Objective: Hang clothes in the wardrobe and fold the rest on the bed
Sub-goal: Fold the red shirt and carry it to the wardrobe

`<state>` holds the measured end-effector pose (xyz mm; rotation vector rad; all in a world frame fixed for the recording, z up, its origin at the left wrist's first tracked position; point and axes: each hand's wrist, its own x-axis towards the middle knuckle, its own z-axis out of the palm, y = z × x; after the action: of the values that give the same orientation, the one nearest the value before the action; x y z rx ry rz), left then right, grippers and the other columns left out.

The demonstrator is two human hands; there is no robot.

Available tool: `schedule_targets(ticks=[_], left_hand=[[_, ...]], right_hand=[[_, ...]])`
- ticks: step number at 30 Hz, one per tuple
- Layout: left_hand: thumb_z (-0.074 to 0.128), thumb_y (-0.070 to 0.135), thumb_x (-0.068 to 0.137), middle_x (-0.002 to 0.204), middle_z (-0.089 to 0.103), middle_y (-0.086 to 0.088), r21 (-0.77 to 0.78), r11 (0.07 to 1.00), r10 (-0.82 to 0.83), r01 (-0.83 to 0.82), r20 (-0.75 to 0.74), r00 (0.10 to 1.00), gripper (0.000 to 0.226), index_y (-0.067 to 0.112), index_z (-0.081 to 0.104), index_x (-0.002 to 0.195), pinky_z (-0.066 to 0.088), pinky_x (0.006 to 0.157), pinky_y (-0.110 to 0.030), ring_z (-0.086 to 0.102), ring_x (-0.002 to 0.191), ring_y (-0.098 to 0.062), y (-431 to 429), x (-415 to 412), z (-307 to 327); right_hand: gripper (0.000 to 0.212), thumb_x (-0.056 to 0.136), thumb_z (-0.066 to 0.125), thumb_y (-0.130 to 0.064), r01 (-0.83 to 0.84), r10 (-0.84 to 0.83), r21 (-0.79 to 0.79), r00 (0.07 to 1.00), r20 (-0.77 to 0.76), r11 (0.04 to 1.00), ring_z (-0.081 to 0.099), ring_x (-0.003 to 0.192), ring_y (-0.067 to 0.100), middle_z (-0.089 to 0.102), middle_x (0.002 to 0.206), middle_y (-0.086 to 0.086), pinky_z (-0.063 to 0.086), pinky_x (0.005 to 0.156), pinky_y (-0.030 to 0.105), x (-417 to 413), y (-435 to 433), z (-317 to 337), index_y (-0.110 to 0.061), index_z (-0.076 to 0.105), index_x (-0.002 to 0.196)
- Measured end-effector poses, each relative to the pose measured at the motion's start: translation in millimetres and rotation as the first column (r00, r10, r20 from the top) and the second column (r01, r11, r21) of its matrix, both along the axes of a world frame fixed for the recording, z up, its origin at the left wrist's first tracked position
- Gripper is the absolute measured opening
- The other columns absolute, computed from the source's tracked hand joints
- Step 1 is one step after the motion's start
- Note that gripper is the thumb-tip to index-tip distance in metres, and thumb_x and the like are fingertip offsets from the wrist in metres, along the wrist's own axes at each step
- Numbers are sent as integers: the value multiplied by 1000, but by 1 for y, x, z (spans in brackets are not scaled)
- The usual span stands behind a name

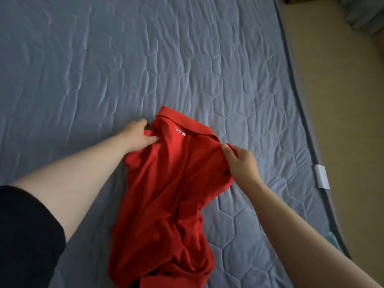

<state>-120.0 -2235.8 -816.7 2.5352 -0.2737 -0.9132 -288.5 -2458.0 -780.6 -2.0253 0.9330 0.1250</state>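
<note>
A red polo shirt (pixel 166 194) with small white lettering below its collar lies crumpled lengthwise on the blue quilted bed (pixel 145 59), collar pointing away from me. My left hand (pixel 138 135) grips the shirt's left shoulder beside the collar. At the right shoulder, my right hand (pixel 241 161) pinches the fabric between thumb and fingers. The shirt's lower part is bunched in folds near the bottom of the view.
The bed's right edge (pixel 299 96) curves down the frame, with a beige floor (pixel 342 100) beyond it. A white tag (pixel 321 176) sticks out at that edge. Grey fabric (pixel 361 15) lies on the floor at the top right.
</note>
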Motion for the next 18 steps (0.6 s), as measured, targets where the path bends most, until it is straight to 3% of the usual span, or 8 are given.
schedule_targets(ticks=[1,2,3,6,10,14,18], left_hand=[[70,34,84,101,65,-17,-19,1000,2,-2,-28,1000,23,13,61,87,43,63,-28,59,87,-27,1,-5,-1],[72,32,83,87,64,-12,-75,997,31,-35,-42,999,24,16,56,73,38,55,-27,56,77,-24,3,-10,-1],[74,30,81,79,62,-7,-134,988,76,-80,-32,997,25,18,54,70,35,54,-27,54,72,-21,7,-14,1],[76,29,79,75,62,-7,-245,957,177,-158,57,983,24,10,61,78,38,61,-33,56,71,-22,20,-18,24],[74,32,81,82,66,-19,-257,959,148,-121,89,985,33,2,61,84,48,72,-43,61,75,-32,39,4,79],[72,37,81,64,54,-9,-261,962,132,-84,175,976,39,6,53,70,41,63,-38,52,64,-27,49,33,164],[72,41,80,56,47,-1,-235,971,117,-43,311,943,42,15,46,60,35,59,-35,48,58,-22,52,53,271]], right_hand=[[39,97,52,-32,30,-30,1,999,40,1000,47,46,6,46,49,-7,39,51,25,-1,-2,4,-13,54,64],[36,98,51,-31,49,-47,-19,996,72,999,47,49,6,46,51,-7,40,53,25,-2,-5,8,-15,55,66],[35,98,51,-29,61,-56,-43,994,96,997,46,50,4,47,53,-8,39,54,24,-3,-9,13,-17,54,65],[37,97,53,-25,32,-18,-127,993,114,991,45,51,7,45,53,-6,37,55,28,-4,-22,33,-16,49,61],[24,94,57,-25,-126,146,-254,987,61,959,57,68,23,62,67,8,36,62,31,5,-38,81,-7,63,80],[29,90,63,-32,-220,265,-392,962,63,893,55,62,26,57,58,3,37,57,35,27,-47,159,-13,59,69],[22,91,62,-32,-100,213,-544,966,148,833,62,82,37,69,84,14,47,67,39,50,-55,258,-11,67,87]])
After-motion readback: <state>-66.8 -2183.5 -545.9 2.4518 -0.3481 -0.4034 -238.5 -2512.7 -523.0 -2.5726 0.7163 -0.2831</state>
